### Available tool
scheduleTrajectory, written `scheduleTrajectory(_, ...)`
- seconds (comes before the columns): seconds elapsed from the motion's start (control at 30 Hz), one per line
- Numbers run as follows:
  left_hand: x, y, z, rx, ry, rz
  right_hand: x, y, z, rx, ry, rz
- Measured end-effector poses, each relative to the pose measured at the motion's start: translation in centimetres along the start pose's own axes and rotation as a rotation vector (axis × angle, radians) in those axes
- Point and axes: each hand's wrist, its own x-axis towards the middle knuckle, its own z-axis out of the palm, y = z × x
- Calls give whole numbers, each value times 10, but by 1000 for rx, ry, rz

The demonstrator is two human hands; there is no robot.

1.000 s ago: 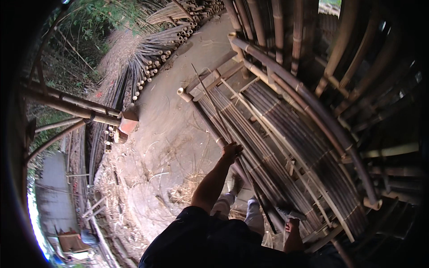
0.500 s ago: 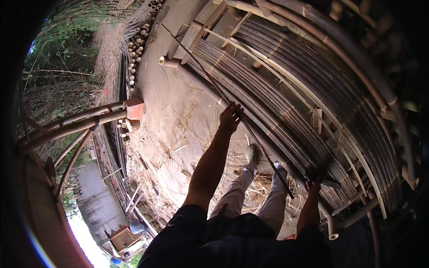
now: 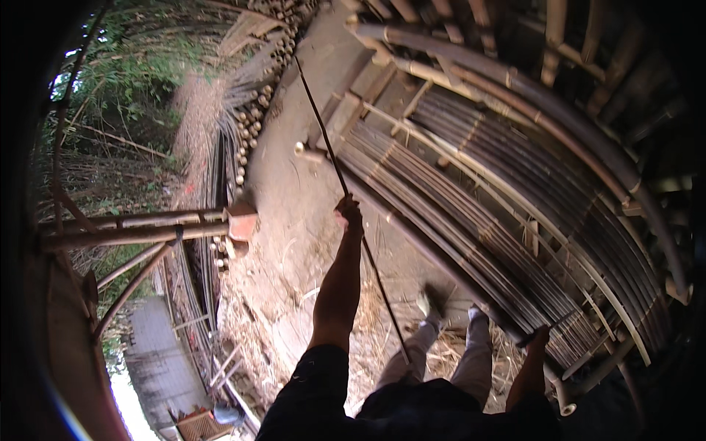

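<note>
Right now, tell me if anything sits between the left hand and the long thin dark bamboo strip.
Nothing visible does: the left hand already grips the long thin dark bamboo strip partway along its length, above the dirt ground.

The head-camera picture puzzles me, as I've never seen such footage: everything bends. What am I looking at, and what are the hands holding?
A wide fisheye camera on a person's head looks down, so straight edges curve. The forearms come in from below. The left hand grips a long thin bamboo strip that slants across the dirt ground. The right hand rests on the edge of a bamboo slat frame. The person's feet stand on scattered straw. Cut bamboo poles lie stacked to the left.
</note>
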Motion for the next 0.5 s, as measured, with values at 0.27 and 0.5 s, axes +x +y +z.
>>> scheduleTrajectory(0.27, 15, 98, -244, -70, -331, 151, -182, -84, 103, -1081, -91, -1017)
scheduleTrajectory(0.5, -140, 55, -483, -209, -576, 165, -496, -220, 319, -610, -657, -910)
